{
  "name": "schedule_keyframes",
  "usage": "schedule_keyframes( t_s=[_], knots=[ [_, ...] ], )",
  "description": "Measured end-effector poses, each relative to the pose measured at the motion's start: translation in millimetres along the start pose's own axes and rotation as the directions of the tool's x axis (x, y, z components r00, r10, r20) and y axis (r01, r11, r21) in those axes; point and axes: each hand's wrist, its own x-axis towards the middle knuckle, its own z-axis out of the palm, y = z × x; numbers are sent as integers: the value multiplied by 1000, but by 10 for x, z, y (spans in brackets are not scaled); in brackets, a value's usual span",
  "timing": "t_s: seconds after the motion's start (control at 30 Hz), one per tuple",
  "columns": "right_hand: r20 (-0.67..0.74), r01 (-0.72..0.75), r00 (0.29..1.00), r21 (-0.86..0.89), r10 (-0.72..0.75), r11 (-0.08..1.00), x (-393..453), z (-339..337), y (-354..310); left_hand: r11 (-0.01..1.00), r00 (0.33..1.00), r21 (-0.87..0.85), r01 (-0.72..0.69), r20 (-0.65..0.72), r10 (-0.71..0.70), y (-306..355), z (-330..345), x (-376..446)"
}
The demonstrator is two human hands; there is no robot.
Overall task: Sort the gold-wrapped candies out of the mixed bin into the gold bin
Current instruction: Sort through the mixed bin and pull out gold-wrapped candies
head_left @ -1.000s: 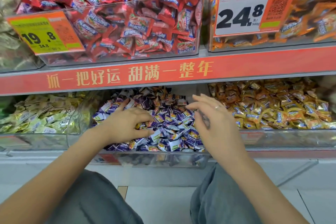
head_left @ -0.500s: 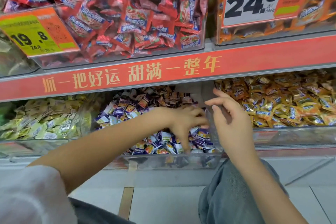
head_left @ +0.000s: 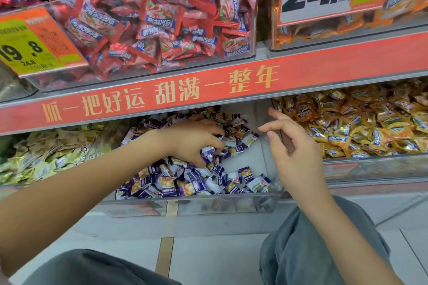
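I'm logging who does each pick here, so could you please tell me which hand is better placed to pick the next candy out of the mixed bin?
Probably the left hand: its fingers are curled down among the candies in the mixed bin, while the right hand hovers open at the bin's right wall, holding nothing.

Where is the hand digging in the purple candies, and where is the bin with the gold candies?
left hand (head_left: 192, 140), head view, on the back of the hand.
gold bin (head_left: 370, 166), head view, on its clear front wall.
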Motion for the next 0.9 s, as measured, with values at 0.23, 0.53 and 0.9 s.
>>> schedule_keyframes(
  t_s=[0.23,0.53,0.9],
  knots=[
    [-35,31,999,-74,-34,997,-3,14,-18,989,990,-40,141,-14,-142,-36,-10,-187],
    [370,353,914,-524,-167,775,-189,333,-412,956,958,-227,188,-170,-229,-39,91,-254],
    [472,-68,796,-553,379,831,-65,661,-116,639,790,-610,468,-36,-612,-424,47,208]
  ],
)
